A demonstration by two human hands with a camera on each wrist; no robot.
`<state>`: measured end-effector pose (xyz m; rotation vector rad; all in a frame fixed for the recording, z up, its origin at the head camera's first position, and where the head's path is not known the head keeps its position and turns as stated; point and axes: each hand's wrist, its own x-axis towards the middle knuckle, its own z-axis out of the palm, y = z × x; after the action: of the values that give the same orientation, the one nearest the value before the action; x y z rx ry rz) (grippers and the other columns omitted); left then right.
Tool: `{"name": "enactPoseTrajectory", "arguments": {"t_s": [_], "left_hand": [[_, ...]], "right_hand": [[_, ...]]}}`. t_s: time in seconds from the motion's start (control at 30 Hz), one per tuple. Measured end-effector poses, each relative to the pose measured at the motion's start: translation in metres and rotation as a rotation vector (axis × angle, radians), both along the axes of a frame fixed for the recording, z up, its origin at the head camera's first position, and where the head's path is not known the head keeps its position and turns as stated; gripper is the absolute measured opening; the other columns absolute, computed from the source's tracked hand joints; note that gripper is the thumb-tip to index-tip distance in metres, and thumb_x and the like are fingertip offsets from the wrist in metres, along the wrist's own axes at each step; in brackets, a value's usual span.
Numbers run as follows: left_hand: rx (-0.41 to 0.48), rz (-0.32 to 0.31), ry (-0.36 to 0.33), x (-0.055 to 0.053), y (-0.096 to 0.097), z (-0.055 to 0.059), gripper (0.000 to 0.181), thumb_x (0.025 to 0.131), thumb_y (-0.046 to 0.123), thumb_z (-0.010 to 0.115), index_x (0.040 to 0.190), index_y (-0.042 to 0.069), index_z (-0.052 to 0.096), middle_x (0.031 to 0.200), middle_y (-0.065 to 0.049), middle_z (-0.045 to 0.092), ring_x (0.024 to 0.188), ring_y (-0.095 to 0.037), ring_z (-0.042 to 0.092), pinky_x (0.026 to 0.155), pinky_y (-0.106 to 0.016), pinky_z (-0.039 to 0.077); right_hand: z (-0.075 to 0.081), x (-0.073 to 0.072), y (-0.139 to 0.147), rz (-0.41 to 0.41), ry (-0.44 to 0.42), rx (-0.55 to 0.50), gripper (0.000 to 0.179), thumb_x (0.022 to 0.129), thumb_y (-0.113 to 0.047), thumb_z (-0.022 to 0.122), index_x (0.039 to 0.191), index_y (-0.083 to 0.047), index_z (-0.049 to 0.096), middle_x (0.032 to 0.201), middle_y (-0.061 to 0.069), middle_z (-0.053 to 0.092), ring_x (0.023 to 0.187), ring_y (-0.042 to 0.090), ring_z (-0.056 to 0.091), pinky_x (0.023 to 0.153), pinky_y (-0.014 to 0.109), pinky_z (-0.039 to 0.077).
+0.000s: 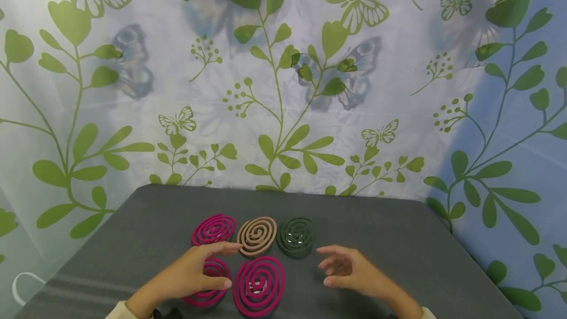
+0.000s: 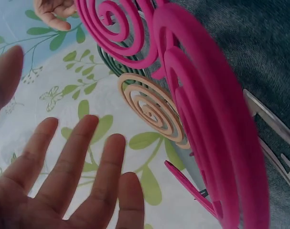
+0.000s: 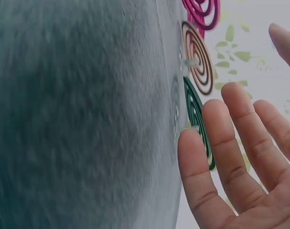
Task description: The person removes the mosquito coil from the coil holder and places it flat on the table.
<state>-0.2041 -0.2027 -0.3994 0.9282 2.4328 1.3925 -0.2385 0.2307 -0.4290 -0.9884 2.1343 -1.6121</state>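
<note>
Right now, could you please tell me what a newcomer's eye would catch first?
Probably the bright pink coil on the grey table, in the gap between the left hand and the right hand. Then perhaps comes the leaf-patterned curtain behind the table.

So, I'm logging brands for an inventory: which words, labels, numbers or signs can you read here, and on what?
None can be read: the magenta mosquito coils, tan mosquito coil and green mosquito coil show no lettering, and the butterfly-patterned curtain shows no characters.
</note>
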Motion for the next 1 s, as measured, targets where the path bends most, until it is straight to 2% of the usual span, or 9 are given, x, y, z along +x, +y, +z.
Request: {"name": "enactPoseTrajectory", "arguments": {"t_s": [0.23,0.33,0.4,0.5,0.57,0.63,0.73,0.9,1.0], "left_hand": [[-0.117,0.034,0.055,0.001,0.008,0.001,0.068,0.092,0.024,0.088,0.151,0.005,0.061,0.142,-0.017,0.068,0.135,-0.043,0.06,0.098,-0.058,0.053],[-0.161,0.054,0.063,-0.003,0.01,-0.004,0.072,0.089,0.024,0.091,0.151,0.005,0.061,0.138,-0.017,0.07,0.132,-0.045,0.062,0.097,-0.065,0.052],[-0.189,0.063,0.071,-0.011,0.009,-0.015,0.076,0.086,0.025,0.093,0.152,0.006,0.06,0.136,-0.016,0.072,0.131,-0.048,0.061,0.098,-0.07,0.051],[-0.243,0.093,0.126,-0.026,0.005,-0.042,0.08,0.085,0.04,0.094,0.153,0.014,0.061,0.134,-0.009,0.074,0.129,-0.045,0.063,0.1,-0.075,0.046],[-0.272,0.126,0.132,-0.035,0.003,-0.06,0.084,0.081,0.05,0.094,0.153,0.021,0.061,0.132,-0.002,0.075,0.129,-0.041,0.063,0.103,-0.077,0.041],[-0.3,0.15,0.136,-0.038,0.003,-0.068,0.087,0.078,0.058,0.094,0.153,0.025,0.062,0.131,0.003,0.076,0.128,-0.037,0.064,0.105,-0.078,0.037],[-0.313,0.143,0.134,-0.031,0.011,-0.057,0.089,0.075,0.049,0.098,0.15,0.017,0.064,0.127,-0.003,0.077,0.122,-0.041,0.066,0.102,-0.08,0.037],[-0.351,0.139,0.154,-0.009,0.028,-0.021,0.084,0.072,0.027,0.103,0.144,0.005,0.067,0.122,-0.011,0.079,0.109,-0.039,0.067,0.09,-0.057,0.045],[-0.39,0.159,0.154,-0.004,0.034,-0.013,0.083,0.069,0.024,0.104,0.141,0.004,0.068,0.12,-0.01,0.079,0.107,-0.036,0.066,0.088,-0.048,0.041]], "right_hand": [[-0.004,0.007,-0.017,-0.004,0.028,0.004,0.058,0.099,-0.003,0.078,0.146,0.018,0.052,0.118,0.034,0.071,0.099,0.016,0.072,0.082,0.033,0.063],[-0.007,0.009,-0.023,-0.008,0.029,0.003,0.058,0.098,-0.004,0.079,0.145,0.018,0.052,0.115,0.034,0.072,0.094,0.01,0.072,0.079,0.032,0.063],[-0.008,0.011,-0.027,-0.009,0.019,-0.003,0.058,0.098,-0.005,0.079,0.144,0.019,0.052,0.114,0.034,0.072,0.092,0.008,0.072,0.076,0.031,0.063],[-0.01,0.012,-0.034,-0.006,0.002,-0.011,0.059,0.098,-0.006,0.079,0.144,0.019,0.052,0.112,0.033,0.072,0.09,0.007,0.073,0.075,0.03,0.063],[-0.01,0.013,-0.038,-0.004,-0.003,-0.012,0.06,0.098,-0.006,0.079,0.145,0.019,0.051,0.112,0.032,0.073,0.089,0.008,0.074,0.074,0.03,0.063],[-0.011,0.013,-0.043,-0.004,-0.004,-0.012,0.061,0.098,-0.006,0.08,0.145,0.019,0.051,0.111,0.03,0.075,0.088,0.008,0.074,0.073,0.03,0.063],[-0.012,0.013,-0.049,0.001,-0.021,-0.01,0.062,0.098,-0.006,0.08,0.146,0.018,0.05,0.11,0.027,0.076,0.087,0.01,0.075,0.073,0.03,0.062],[-0.016,0.008,-0.057,0.041,-0.042,0.007,0.064,0.099,-0.01,0.079,0.149,0.016,0.049,0.11,0.018,0.079,0.088,0.012,0.076,0.075,0.03,0.062],[-0.019,0.005,-0.063,0.059,-0.063,0.008,0.067,0.1,-0.012,0.079,0.151,0.016,0.047,0.11,0.015,0.079,0.088,0.013,0.076,0.075,0.03,0.062]]}}
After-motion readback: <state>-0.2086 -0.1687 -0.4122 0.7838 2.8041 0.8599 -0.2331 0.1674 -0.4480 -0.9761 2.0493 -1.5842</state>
